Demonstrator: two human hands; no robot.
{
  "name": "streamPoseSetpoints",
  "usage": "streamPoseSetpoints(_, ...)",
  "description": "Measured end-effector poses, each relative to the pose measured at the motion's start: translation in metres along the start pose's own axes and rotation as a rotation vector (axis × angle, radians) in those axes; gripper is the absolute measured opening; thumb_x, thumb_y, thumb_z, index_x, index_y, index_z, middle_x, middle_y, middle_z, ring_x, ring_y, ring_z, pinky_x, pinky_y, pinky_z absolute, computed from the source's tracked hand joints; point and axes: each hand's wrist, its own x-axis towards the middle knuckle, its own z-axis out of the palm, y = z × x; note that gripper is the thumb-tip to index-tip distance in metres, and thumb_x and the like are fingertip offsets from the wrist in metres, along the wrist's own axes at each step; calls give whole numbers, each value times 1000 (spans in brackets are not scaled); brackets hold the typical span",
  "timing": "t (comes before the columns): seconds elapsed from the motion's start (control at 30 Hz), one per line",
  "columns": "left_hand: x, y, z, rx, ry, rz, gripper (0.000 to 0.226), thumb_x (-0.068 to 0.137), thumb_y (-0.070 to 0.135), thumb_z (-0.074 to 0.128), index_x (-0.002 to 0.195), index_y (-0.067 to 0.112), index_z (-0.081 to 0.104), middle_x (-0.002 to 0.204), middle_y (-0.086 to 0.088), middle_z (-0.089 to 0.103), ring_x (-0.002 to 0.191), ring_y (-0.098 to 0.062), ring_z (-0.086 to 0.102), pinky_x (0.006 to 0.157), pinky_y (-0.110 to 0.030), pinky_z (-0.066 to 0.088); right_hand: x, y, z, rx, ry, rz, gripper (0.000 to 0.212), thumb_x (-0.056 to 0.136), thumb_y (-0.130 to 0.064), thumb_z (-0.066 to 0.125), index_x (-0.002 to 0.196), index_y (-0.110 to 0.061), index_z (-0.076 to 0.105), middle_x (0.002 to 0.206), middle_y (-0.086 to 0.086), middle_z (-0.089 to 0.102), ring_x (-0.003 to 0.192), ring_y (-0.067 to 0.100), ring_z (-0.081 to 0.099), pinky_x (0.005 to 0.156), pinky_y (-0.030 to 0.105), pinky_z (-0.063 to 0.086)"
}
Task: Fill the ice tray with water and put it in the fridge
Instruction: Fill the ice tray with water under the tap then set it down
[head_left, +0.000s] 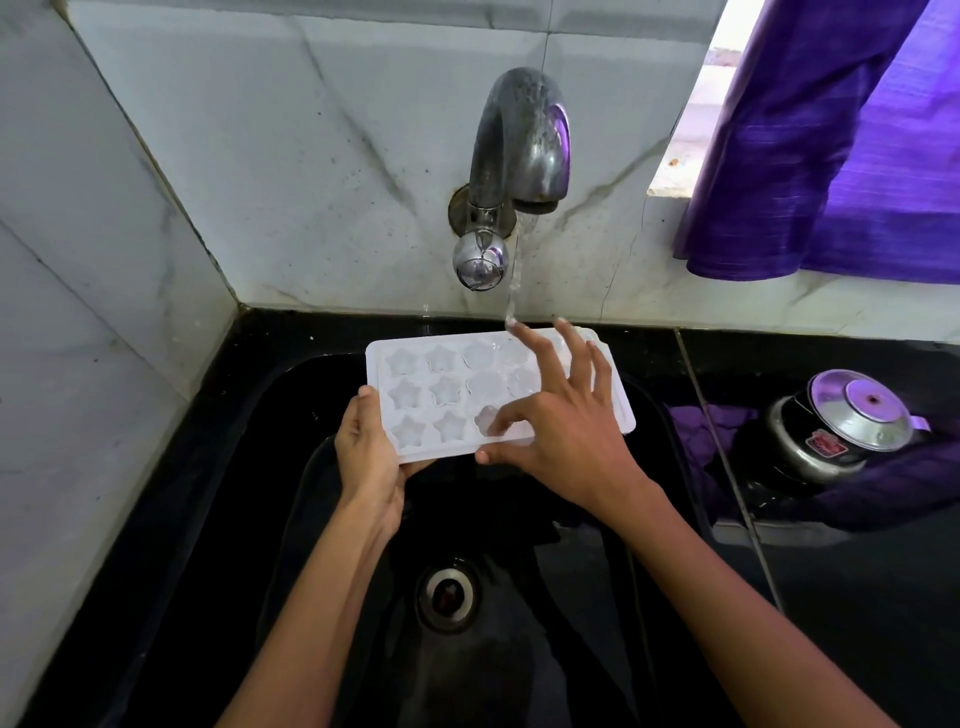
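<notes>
The left hand (366, 452) grips the white plastic star-moulded ice tray (447, 392) at seven o'clock. The right hand (563, 421) rests on it, fingers spread. Water (517, 270) streams from the chrome tap (519, 150) at twelve.

You face a corner of grey-veined marble wall (322, 135) above a glossy black worktop (857, 597) with a sunken black sink (519, 675), while daylight enters at a window ledge (691, 130) beside a purple curtain (841, 145) on your right.

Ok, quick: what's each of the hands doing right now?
Left hand: grips the near-left corner of the ice tray.
Right hand: open, fingers spread over the tray, holding nothing.
</notes>
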Motion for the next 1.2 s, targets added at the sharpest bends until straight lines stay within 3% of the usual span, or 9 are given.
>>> streamPoseSetpoints(0.07,-2,0,1,-6,1,-5,26,101,36,36,96,24,59,100,-3,71,93,-25,69,78,-50,56,1,0,-3,-20,-5,26,35,67,-65,68,89,-38,71,159,-10,-4,142,26,-23,113,51,-17)
streamPoseSetpoints(0.2,-2,2,3,-5,-7,6,27,101,38,36,97,25,59,100,-2,71,92,-24,69,73,-47,58,0,0,-5,-64,-92,-17,35,80,-61,58,108,-42,67,158,-8,-16,141,26,-28,111,49,-20)
streamPoseSetpoints(0.37,-1,1,3,11,-15,10,26,101,38,36,96,26,59,100,-1,70,93,-24,69,72,-45,58,1,1,-5,-4,-1,27,34,68,-64,69,89,-38,73,159,-11,-3,143,26,-21,113,52,-15)
streamPoseSetpoints(0.5,0,0,2,23,-15,18,26,101,37,36,96,25,59,98,-1,70,89,-21,69,65,-41,59,0,2,-3,-34,-109,-4,35,80,-61,59,108,-42,67,158,-9,-16,141,24,-27,113,50,-15)
streamPoseSetpoints(0.67,-2,-3,2,25,-13,2,26,101,37,37,93,26,60,95,0,71,87,-22,70,72,-46,58,-1,6,-1,14,-28,13,34,69,-63,69,89,-36,72,159,-11,-4,143,23,-20,112,46,-15)
streamPoseSetpoints(0.8,-3,-6,4,27,-16,-4,26,101,35,38,91,25,60,89,2,71,77,-16,70,69,-44,58,-5,9,-1,-4,-158,1,38,79,-63,59,109,-42,66,158,-10,-14,142,24,-25,114,49,-12)
streamPoseSetpoints(0.93,-8,-8,6,42,-41,-30,27,101,35,37,98,21,60,92,-2,72,79,-19,71,69,-42,59,-5,13,-7,69,-122,3,39,67,-69,65,87,-36,74,157,-15,7,144,17,-12,116,46,-4)
streamPoseSetpoints(1.03,-13,-9,12,15,-47,-58,30,101,34,39,106,16,62,97,-8,73,83,-24,71,78,-49,57,4,14,-11,213,34,58,53,64,-81,52,73,-32,70,146,-15,35,143,11,13,116,41,13)
streamPoseSetpoints(1.2,-23,-10,16,15,-72,-92,28,101,35,38,99,19,62,100,-10,72,95,-30,68,87,-53,53,22,11,0,236,42,13,46,84,-65,50,103,-25,62,141,-5,42,143,16,22,117,46,17)
